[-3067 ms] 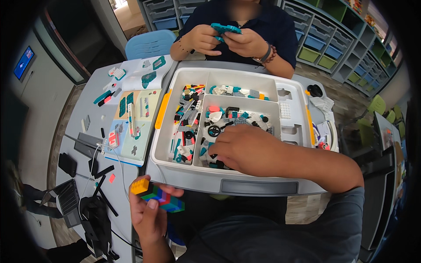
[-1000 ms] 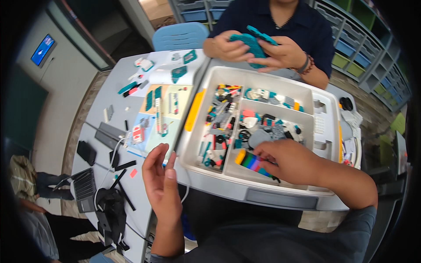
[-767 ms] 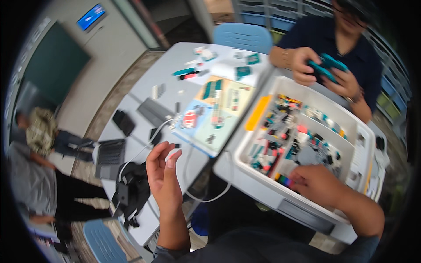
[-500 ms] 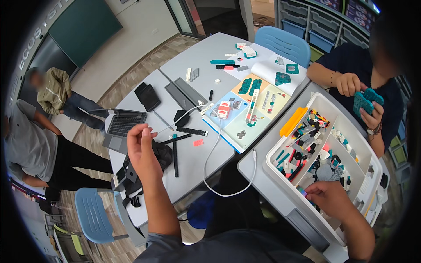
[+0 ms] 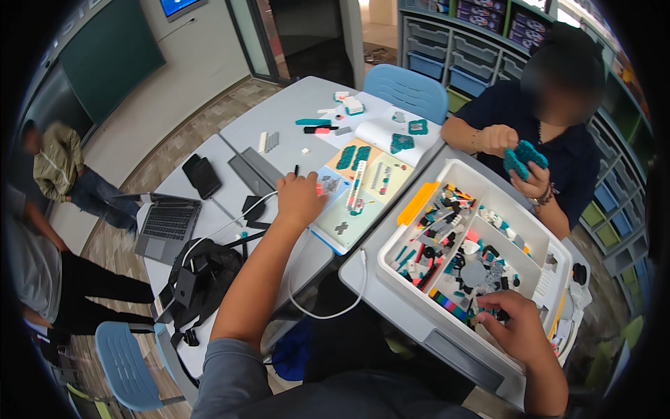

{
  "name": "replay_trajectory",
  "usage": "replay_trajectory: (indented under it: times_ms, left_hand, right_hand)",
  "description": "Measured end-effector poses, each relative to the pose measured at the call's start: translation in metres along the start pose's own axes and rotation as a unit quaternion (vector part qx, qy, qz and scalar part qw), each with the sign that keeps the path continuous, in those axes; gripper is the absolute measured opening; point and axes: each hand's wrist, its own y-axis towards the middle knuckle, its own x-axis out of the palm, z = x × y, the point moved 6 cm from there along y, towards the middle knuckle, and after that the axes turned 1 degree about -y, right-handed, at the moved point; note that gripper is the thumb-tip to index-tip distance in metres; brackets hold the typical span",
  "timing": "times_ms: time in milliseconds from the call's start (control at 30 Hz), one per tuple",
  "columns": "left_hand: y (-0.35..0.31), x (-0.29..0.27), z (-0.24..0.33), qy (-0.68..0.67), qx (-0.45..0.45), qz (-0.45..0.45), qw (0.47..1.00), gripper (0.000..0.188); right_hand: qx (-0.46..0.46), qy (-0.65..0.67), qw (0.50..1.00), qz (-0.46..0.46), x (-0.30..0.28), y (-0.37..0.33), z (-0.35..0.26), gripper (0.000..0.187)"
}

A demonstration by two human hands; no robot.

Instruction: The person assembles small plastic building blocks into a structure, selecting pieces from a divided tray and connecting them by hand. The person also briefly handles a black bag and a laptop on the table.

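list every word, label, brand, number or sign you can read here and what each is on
No whole word or number is given here; these are the spots:
wall lettering, top left: cut off by the rim
wall screen: no legible text
boxes on the shelf: print too small
laptop keyboard: key marks too small
open booklet: brick pictures show, any print too small

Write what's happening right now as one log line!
left hand: over edge of open booklet, grip unclear | right hand: open over bin, beside colourful brick stack | person opposite: holding teal parts
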Motion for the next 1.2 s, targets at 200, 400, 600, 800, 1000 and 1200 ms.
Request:
replay_trajectory:
  times_ms: [200, 400, 600, 800, 1000, 1200]
  left_hand:
    - [-0.017, -0.066, 0.052, -0.358, 0.018, 0.067, 0.931, 0.052]
    - [-0.134, -0.135, 0.193, -0.598, 0.176, -0.169, 0.763, 0.049]
    - [-0.206, -0.142, 0.39, -0.462, 0.449, -0.287, 0.709, 0.042]
    - [-0.226, -0.112, 0.445, -0.354, 0.55, -0.139, 0.744, 0.042]
    - [-0.218, -0.104, 0.447, -0.291, 0.564, -0.203, 0.746, 0.042]
    - [-0.218, -0.092, 0.446, -0.249, 0.615, -0.19, 0.724, 0.034]
  right_hand:
    - [0.033, 0.015, 0.989, 0.142, -0.049, -0.058, 0.019, 0.024]
    - [0.04, 0.153, 0.902, 0.401, -0.085, -0.162, 0.039, 0.02]
    - [0.079, 0.211, 0.831, 0.508, -0.063, -0.249, 0.088, 0.01]
    - [0.047, 0.216, 0.818, 0.53, -0.072, -0.281, 0.113, 0.009]
    - [0.052, 0.26, 0.797, 0.543, -0.072, -0.292, 0.139, 0.011]
    - [0.043, 0.179, 0.815, 0.549, -0.07, -0.294, 0.155, 0.015]
